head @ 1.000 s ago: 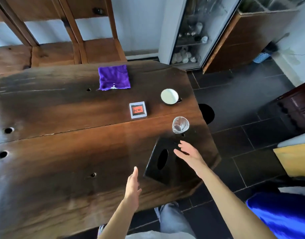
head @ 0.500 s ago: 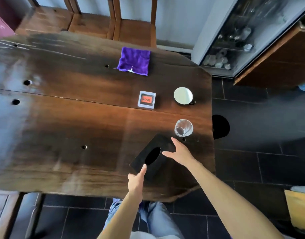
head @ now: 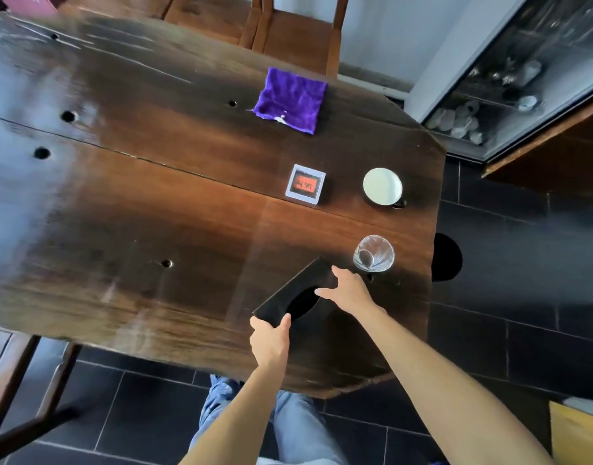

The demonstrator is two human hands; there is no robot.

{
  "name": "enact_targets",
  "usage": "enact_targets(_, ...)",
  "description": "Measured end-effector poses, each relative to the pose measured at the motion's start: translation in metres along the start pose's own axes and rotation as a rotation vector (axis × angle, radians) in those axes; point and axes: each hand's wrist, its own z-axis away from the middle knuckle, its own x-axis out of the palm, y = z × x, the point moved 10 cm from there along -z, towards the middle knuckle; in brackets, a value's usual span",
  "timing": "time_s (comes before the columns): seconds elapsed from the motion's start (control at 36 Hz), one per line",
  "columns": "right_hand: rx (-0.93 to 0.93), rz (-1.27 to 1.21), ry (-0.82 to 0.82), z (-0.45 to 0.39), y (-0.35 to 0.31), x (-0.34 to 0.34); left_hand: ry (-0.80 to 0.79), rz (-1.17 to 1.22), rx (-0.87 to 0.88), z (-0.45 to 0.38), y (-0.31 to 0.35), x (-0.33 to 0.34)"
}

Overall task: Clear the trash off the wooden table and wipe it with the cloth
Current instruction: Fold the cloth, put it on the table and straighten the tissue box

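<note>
Both hands are on a black tissue box [head: 290,295] that lies near the right end of the wooden tabletop [head: 154,203], close to its near edge. The left hand [head: 270,340] grips the box's near corner, thumb hooked over the top face beside the oval opening while the other fingers go under or behind the edge, where they cannot be seen. The right hand [head: 347,290] holds the far right side of the box, its fingers [head: 338,273] spread along the upper edge and the thumb reaching toward the oval opening. The box sits at an angle to the tabletop's edge; whether it rests flat or is slightly raised cannot be told. Just beside the right hand, on its far side, stands an empty clear drinking glass [head: 373,254]. Farther back near the right edge is a white cup [head: 383,186] seen from above, and to its left a small square white-framed box with a red and black face [head: 305,188]. The purple cloth [head: 290,99] lies folded and rumpled near the far edge of the tabletop, well apart from both hands. Beyond that edge stands a wooden chair [head: 288,31]. A glass-fronted cabinet [head: 509,78] with crockery inside is at the upper right, above the dark tiled floor [head: 509,263].
</note>
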Motion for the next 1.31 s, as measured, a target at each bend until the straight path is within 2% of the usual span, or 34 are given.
enact_targets(0.25,0.099,-0.076,0.064,0.010,0.015,-0.006,0.026,-0.143,0.094,0.004,0.017,-0.007)
enact_targets(0.44,0.172,-0.197,0.162,0.041,0.031,-0.001,0.001,-0.233,0.229,0.006,0.026,-0.019)
enact_targets(0.64,0.190,-0.255,0.159,0.070,0.040,0.008,-0.037,-0.422,0.346,0.012,0.049,-0.028)
enact_targets(0.86,0.286,-0.446,0.202,0.095,0.064,0.026,-0.085,-0.589,0.464,0.020,0.066,-0.020)
enact_targets(1.14,0.385,-0.556,0.216,0.099,0.085,0.052,-0.173,-0.675,0.514,0.010,0.069,-0.005)
enact_targets(1.31,0.384,-0.587,0.220,0.094,0.088,0.059,-0.201,-0.686,0.490,0.002,0.060,-0.002)
